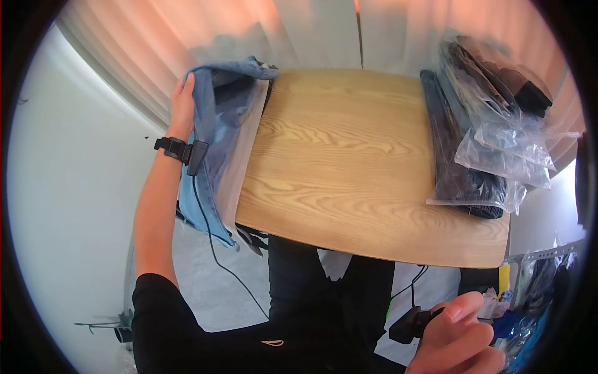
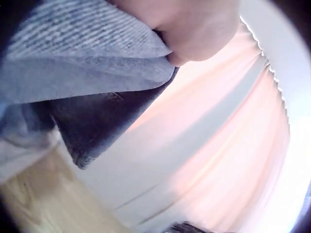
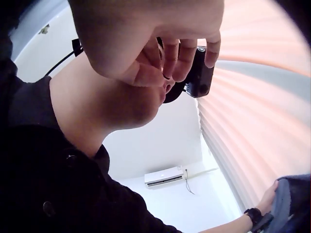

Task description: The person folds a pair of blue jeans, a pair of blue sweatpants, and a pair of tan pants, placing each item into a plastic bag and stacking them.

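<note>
At the table's left edge lies a pile of blue denim clothing. My left hand grips its far left edge, fingers hidden behind the cloth. Seen from the left wrist, the denim fold hangs from that hand, over a darker layer. A pale strip runs along the pile's right side. My right hand is off the table at the lower right, near my body. In the right wrist view this hand is raised by the face with loosely curled fingers, holding nothing visible.
Dark clothes in clear plastic bags are heaped on the right side of the wooden table. Curtains hang behind it. A black cable trails from the left wrist. Bagged items fill a rack at lower right.
</note>
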`<state>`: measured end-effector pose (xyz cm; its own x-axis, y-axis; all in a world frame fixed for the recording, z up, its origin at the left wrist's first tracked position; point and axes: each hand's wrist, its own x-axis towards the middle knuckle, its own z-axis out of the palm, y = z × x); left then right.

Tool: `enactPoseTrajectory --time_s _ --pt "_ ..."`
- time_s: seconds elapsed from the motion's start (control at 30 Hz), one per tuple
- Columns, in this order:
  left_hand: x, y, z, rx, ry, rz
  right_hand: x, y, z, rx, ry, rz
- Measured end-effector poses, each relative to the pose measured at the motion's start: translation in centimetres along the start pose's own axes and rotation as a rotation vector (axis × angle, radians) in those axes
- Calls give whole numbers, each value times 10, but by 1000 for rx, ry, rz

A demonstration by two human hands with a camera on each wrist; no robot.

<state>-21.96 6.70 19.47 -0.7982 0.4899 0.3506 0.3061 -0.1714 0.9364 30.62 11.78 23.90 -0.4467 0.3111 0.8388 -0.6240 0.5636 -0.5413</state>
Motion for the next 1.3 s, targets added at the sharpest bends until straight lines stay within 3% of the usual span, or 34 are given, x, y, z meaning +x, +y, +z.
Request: enactPoseTrajectory --time_s 0.07,0.17,0.23,0.27,0.33,0.43,0.47,0.5,0.53,0.6,0.7,0.73,0.8,0.9,1.0,1.2,1.3 --pt "-14 20 29 -69 -64 -13 -4 13 2 -112 -28 -30" --pt "-51 31 71 -168 -194 -19 -37 32 -11 -834 -150 247" --pt "-88 32 86 -232 -324 -35 -35 78 -20 -860 -103 295" --pt "-111 35 94 -245 -402 -43 -20 119 -25 -641 -20 256" --pt "-151 29 101 -282 -583 -88 -34 166 -27 -657 -164 446" --pt "-194 35 98 -53 -932 -144 -64 212 -26 -594 -204 618" --pt "-202 38 96 15 -1092 -142 -68 222 -31 -592 -222 573" --pt "-215 28 100 -116 -1155 -42 -73 230 -36 -589 -241 535" --pt "-226 19 101 -165 -1130 -111 -76 234 -41 -583 -257 501" --pt "-253 6 101 -268 -1087 -261 -77 225 -48 -741 -232 626" --pt "-301 -14 97 93 -788 115 -67 202 -58 -940 -185 657" --pt "-318 -21 92 154 -684 149 -64 193 -61 -996 -173 641" --pt "-355 -38 85 225 -469 156 -61 179 -62 -1054 -198 603" --pt "-373 -48 81 504 -301 188 -52 166 -63 -1127 -209 490" --pt "-399 -81 64 743 -325 92 -47 158 -68 -1178 -199 452" --pt "-422 -127 -41 1078 17 -12 -42 136 -88 -1160 -213 452" --pt "-432 -140 -97 1244 189 47 -45 128 -108 -1202 -192 418"
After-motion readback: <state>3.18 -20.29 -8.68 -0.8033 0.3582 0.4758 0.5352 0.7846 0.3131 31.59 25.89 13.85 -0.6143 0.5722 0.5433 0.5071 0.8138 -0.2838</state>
